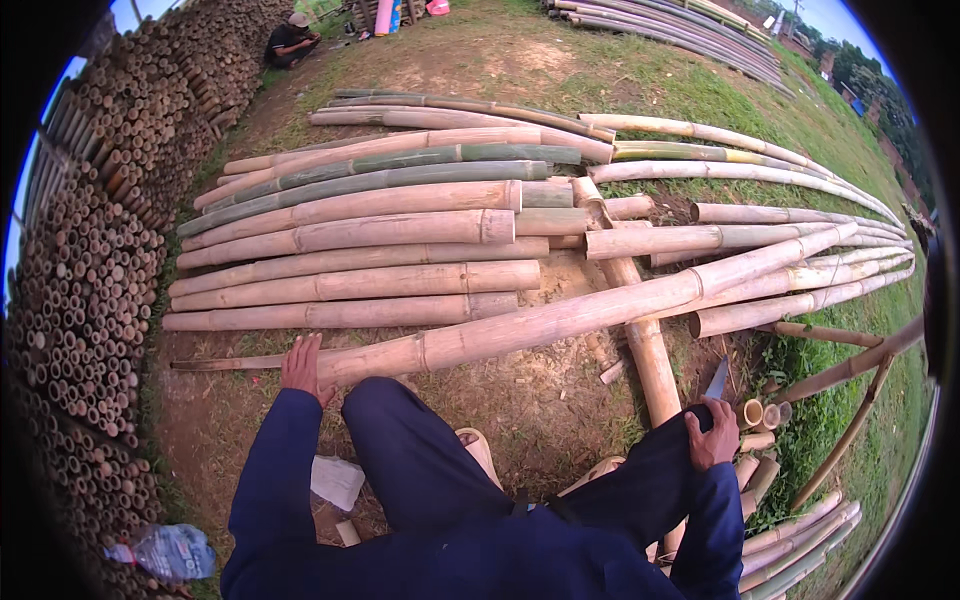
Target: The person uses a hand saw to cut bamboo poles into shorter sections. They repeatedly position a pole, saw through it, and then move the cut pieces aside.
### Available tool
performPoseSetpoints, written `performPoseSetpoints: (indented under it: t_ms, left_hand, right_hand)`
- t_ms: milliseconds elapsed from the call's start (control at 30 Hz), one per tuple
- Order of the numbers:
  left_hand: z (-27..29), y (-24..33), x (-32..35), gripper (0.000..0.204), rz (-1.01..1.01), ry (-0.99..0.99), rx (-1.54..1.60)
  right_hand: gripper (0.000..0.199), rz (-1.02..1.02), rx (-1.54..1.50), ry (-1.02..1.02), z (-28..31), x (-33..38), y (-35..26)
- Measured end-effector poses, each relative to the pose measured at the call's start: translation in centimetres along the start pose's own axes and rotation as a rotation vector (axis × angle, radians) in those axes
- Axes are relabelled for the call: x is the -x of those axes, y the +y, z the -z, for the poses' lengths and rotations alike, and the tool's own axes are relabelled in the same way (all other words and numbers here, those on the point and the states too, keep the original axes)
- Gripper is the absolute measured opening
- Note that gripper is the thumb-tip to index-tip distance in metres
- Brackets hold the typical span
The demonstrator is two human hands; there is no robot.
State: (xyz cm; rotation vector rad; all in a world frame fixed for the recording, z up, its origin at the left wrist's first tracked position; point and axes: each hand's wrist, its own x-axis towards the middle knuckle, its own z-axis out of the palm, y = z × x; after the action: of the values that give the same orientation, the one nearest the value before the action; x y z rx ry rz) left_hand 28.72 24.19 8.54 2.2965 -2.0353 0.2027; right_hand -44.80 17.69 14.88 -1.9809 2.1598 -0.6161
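A long pale bamboo pole (540,328) slants from beside my left thigh up to the far right, lying across a thicker bamboo log (650,362). My left hand (304,368) is closed over its near end, fingers across the top. Left of that hand, a thin brown strip (225,364) sticks out; whether it belongs to the pole is hidden. My right hand (714,437) rests on my right knee, its fingers draped and apart. Just beyond those fingers a metal blade (717,380) points up and away; its handle is out of sight, and it appears apart from the hand.
Several cut bamboo poles (350,285) lie side by side ahead, with more at right (760,212). Stacked bamboo (90,270) walls the left side. A plastic bottle (172,552) lies lower left. Short cut pieces (757,440) sit by my right knee. A person (290,42) crouches far off.
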Motion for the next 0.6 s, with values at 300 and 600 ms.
performPoseSetpoints:
  t_ms: [300,600]
  left_hand:
    - [3.2,17.4,7.8,0.085,0.343,0.223,0.788]
    - [-1.4,17.0,12.5,0.070,0.661,0.272,1.260]
  right_hand:
    - [0.039,0.000,0.188,-0.279,-1.9,-4.8,2.8]
    - [0.047,-0.023,-0.200,-0.691,-5.6,-13.2,6.8]
